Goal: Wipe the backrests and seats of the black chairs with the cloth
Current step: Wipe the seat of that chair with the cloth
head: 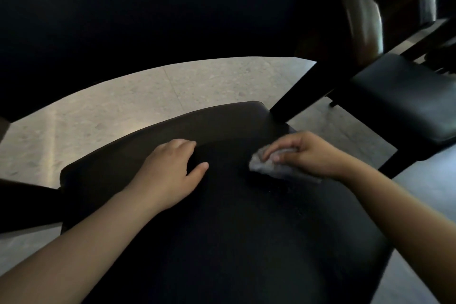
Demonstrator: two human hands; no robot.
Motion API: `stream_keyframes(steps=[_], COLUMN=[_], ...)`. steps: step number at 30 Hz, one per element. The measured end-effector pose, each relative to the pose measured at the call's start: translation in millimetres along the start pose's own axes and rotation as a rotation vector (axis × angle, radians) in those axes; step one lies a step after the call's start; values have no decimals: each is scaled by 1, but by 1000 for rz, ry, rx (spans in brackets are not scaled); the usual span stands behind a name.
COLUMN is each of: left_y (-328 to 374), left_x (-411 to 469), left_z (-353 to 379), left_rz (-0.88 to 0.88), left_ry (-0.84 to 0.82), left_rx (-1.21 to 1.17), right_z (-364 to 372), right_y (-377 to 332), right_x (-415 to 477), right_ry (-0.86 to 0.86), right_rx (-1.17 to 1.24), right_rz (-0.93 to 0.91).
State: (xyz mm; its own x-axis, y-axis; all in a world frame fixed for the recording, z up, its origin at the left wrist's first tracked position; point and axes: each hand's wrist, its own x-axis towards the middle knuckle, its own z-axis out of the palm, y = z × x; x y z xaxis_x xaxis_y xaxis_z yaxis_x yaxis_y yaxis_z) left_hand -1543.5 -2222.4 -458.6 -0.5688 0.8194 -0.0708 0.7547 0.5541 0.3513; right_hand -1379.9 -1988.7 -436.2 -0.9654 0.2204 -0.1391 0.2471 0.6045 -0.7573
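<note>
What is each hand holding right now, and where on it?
The right hand grips the grey cloth by its bunched top, pressing it on the black chair seat. The left hand holds nothing; it rests open on the seat.

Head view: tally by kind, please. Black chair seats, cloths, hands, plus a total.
Black chair seats: 2 (near seat, far seat)
Hands: 2 (left hand, right hand)
Cloths: 1 (cloth)
Total: 5
</note>
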Motion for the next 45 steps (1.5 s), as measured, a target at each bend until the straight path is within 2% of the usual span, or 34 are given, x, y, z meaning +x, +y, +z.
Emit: stream_keyframes(steps=[3, 5, 10, 13, 16, 17, 18, 21, 22, 23, 26, 31, 33, 34, 38, 39, 42, 45], left_y=[22, 36, 43, 41, 41, 41, 41, 46, 47, 47, 46, 47, 47, 48, 47, 47, 46, 47], left_x=[-2, 1, 17, 20, 17, 17, 17, 14, 13, 11, 11, 11, 12, 12, 12, 13, 13, 14], left_z=[5, 11, 27, 30, 33, 33, 33, 34, 34, 33, 31, 32, 33, 34, 36, 36, 36, 35], left_rz=[101, 126, 68, 70, 96, 99, 97, 89, 84, 77, 68, 74, 72, 68, 64, 63, 62, 57], left_ry=[17, -11, -50, -59, -70, -67, -66, -90, -103, -119, -164, -185, -182, -183, -180, -181, -195, -206], left_rx=[-53, -83, -37, -28, -10, -8, -5, 25, 33, 36, 37, 45, 61, 64, 55, 53, 62, 68], right_z=[-19, -17, 9, 7, -6, -13, -17, -20, -17, -14, -9, -10, -16, -21, -33, -30, -12, -6], right_y=[2, 13, 47, 39, 32, 29, 29, 39, 45, 52, 63, 48, 45, 44, 53, 58, 74, 59], right_x=[14, 40, 68, 36, -7, -15, -15, 4, 13, 20, 20, -37, -54, -57, -34, -26, -20, -49], right_ry=[385, 498, 392, 252, 67, 66, 136, 561, 626, 627, 482, 208, 149, 183, 624, 642, 515, 426], right_rx=[40, 15, 3, -72, -1, 5, -6, -35, -48, -49, 10, 15, 59, 69, 33, 52, 62, -8], right_rz=[-72, -69, 84, 71, 67, 56, 33, -11, 23, 75, 211, 165, 177, 161, 137, 180, 287, 246])
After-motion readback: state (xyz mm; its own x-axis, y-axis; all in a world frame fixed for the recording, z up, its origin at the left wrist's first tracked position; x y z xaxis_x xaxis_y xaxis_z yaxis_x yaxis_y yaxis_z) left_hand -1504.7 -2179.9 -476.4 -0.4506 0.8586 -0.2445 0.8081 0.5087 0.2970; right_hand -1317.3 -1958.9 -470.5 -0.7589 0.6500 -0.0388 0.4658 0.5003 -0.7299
